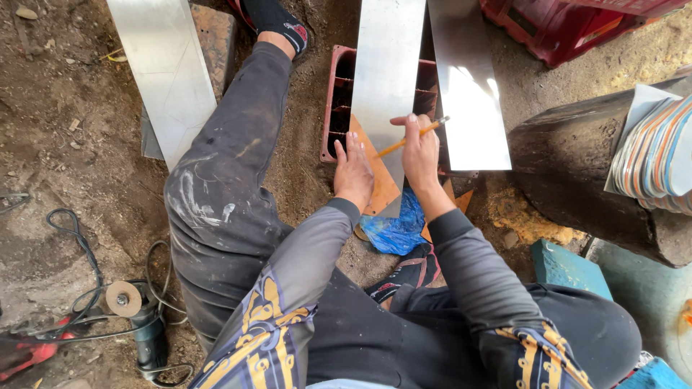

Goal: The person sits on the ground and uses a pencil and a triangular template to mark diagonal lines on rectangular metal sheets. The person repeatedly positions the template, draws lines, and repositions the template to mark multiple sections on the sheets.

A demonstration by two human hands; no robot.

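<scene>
Dirt floor, packed and littered; a grinder with tangled cord lies at the lower left. The person sits on the ground, one leg stretched out.

Across a red crate lies a metal strip, its near end over an orange board. Second strip just beside it on the right, a third well apart on the left.

Left hand lies flat, fingers spread, on the board at the strip's left edge, gripping nothing. Right hand is closed around a pencil, tip down on the strip.

Step in hand, as I judge it: marking a line on the strip. The next stroke calls for the left hand to pin the work so it cannot slide.

Hard to tell: any pencil mark on the metal, lost in glare. The blue bag hides the board's near end. A log and stacked discs are cut off at the right edge.
</scene>
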